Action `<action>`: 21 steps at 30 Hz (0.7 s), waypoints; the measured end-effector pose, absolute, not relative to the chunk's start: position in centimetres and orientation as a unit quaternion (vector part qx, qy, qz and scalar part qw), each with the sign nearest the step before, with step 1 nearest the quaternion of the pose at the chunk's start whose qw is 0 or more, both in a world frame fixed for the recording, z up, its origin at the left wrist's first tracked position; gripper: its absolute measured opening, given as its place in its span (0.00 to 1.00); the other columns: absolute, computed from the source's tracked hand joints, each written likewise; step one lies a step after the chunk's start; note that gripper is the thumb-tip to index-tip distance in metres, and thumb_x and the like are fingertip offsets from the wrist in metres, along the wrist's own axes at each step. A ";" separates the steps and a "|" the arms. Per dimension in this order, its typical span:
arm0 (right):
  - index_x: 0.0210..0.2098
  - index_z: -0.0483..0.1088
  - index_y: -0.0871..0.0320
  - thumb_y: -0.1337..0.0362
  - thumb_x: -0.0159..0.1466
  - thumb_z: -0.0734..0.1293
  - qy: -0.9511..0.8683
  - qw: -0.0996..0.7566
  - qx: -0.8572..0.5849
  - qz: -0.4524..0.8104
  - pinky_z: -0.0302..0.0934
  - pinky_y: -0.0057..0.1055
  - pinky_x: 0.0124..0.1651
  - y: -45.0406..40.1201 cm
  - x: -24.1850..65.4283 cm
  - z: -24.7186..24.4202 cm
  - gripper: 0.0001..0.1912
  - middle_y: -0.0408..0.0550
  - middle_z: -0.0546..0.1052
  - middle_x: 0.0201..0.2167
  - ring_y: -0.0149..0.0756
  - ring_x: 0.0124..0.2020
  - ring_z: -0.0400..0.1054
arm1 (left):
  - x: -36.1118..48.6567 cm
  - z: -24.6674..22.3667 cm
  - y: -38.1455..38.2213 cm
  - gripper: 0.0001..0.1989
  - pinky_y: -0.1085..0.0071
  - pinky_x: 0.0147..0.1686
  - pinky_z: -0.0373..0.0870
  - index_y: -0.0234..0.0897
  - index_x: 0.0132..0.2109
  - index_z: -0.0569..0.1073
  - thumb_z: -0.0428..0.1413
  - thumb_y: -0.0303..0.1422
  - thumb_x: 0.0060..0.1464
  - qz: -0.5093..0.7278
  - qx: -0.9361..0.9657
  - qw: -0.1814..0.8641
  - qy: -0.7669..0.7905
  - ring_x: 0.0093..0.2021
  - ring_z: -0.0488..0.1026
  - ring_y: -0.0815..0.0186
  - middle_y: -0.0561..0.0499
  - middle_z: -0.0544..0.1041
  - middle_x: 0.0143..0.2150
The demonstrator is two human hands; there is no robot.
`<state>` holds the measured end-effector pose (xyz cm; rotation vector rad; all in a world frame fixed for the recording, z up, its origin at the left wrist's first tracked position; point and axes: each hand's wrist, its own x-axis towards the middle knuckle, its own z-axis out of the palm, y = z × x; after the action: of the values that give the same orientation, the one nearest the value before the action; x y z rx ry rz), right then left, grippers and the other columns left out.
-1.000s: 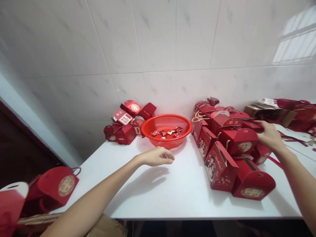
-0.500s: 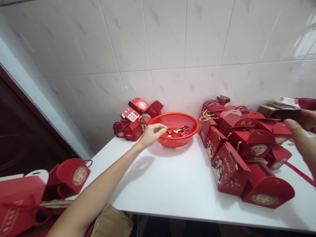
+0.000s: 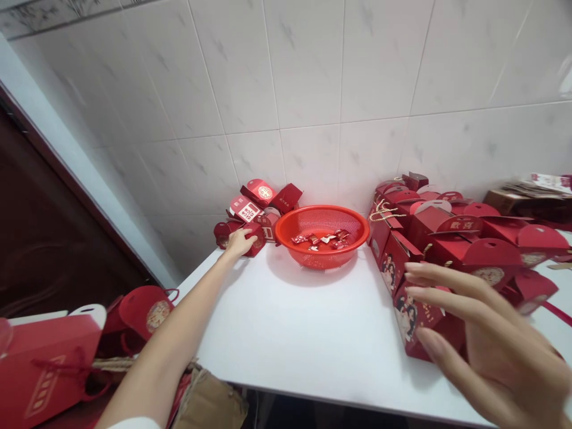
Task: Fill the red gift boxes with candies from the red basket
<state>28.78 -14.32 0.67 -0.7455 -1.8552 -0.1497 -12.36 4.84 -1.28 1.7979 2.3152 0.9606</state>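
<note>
At the back left of the table, my left hand (image 3: 240, 243) has its fingers over a small red gift box (image 3: 255, 240) at the front of a little pile. The fingers look closed on the box's top edge; the thumb is hard to make out. My right hand (image 3: 496, 339) is close to the camera at the right, holding nothing, with its fingers spread. Behind it stand red gift boxes (image 3: 451, 229) in rows, partly covered by the hand. Between the two groups sits a red plastic colander (image 3: 322, 257) with several small wrapped sweets (image 3: 328, 239) inside.
A white table (image 3: 308, 333) meets a tiled wall (image 3: 308, 89). Larger red bags and boxes (image 3: 49, 363) stand at the lower left, beside brown cardboard (image 3: 212, 402) below the table edge. Flat cards in a stack (image 3: 518, 193) lie at the far right.
My left hand has left the colander's rim and moved left to the pile of boxes. My right hand has come inward and down from the right edge. The view has shifted slightly.
</note>
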 end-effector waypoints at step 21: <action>0.50 0.71 0.52 0.51 0.70 0.62 -0.707 0.513 -0.343 0.345 0.72 0.40 0.46 -4.8 22.4 -6.2 0.15 0.51 0.78 0.47 0.42 0.44 0.75 | -1.7 5.0 -3.2 0.22 0.69 0.37 0.73 0.34 0.48 0.80 0.58 0.30 0.43 0.316 0.823 0.308 0.358 0.32 0.75 0.65 0.51 0.80 0.31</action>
<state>22.39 -4.82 -6.16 -0.8245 -1.6994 0.8304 -1.66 -3.22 5.05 2.1743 0.9463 0.8366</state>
